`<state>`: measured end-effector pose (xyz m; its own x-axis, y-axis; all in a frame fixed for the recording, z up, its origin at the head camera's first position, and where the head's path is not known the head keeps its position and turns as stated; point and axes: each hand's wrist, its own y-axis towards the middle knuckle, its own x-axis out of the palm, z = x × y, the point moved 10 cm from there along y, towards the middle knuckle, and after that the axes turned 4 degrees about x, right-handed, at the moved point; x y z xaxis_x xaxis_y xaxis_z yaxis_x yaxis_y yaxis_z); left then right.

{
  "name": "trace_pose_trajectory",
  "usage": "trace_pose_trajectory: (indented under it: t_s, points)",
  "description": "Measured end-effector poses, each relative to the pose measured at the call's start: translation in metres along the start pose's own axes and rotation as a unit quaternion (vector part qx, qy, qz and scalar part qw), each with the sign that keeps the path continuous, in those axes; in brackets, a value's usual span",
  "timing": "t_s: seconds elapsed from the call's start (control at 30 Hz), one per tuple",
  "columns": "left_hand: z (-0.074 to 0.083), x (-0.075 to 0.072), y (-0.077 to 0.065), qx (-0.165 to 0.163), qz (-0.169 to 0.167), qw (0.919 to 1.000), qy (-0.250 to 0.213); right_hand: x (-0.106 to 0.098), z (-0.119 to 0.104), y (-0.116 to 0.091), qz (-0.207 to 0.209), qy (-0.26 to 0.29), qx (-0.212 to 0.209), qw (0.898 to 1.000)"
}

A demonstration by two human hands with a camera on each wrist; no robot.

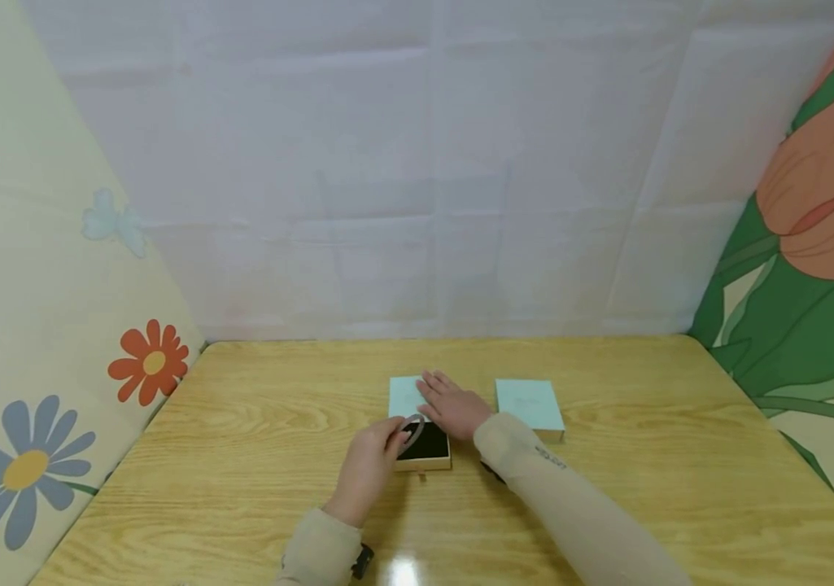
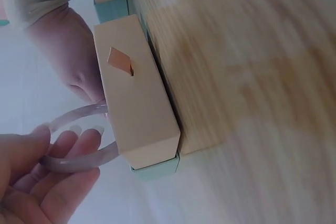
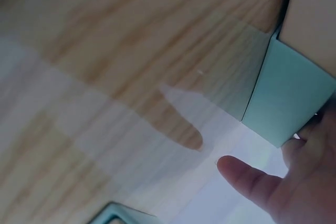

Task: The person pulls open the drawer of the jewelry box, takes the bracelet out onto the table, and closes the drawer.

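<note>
A pale grey, translucent bangle [image 2: 84, 163] is pinched between the thumb and fingers of my left hand [image 1: 371, 457]. In the head view it stands tilted over the left part of a pulled-out drawer, whose black lining [image 1: 433, 442] shows. The peach drawer front [image 2: 128, 93] has a small ribbon tab [image 2: 119, 60]. Behind it is the drawer's light blue box sleeve [image 1: 403, 394]. My right hand [image 1: 459, 411] lies over the sleeve's right side with its fingers extended. In the right wrist view, its thumb [image 3: 247, 178] sticks out beside the blue side of the box.
A second light blue box [image 1: 530, 402], closed, stands on the wooden table [image 1: 277, 407] just right of my right hand. A white cloth [image 1: 417, 163] hangs behind the table. Flower-printed panels [image 1: 21, 325] border both sides.
</note>
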<state>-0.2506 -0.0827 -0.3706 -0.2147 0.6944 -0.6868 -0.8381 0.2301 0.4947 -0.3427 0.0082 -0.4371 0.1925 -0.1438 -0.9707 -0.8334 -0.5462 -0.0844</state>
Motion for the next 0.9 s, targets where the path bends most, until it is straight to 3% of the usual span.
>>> trace_pose_trajectory:
  t_s: [0.2, 0.53, 0.9]
  points:
    - [-0.016, -0.003, -0.004, -0.07, 0.03, 0.9938, -0.081, 0.002, 0.002, 0.003, 0.002, 0.002, -0.002, 1.0]
    - [-0.03, -0.007, -0.008, -0.131, 0.076, 0.9768, -0.152, 0.002, 0.001, 0.003, -0.001, 0.005, -0.002, 1.0]
    - [-0.043, -0.011, -0.017, -0.197, 0.112, 0.9395, -0.257, 0.001, 0.001, 0.002, -0.001, 0.008, 0.002, 1.0]
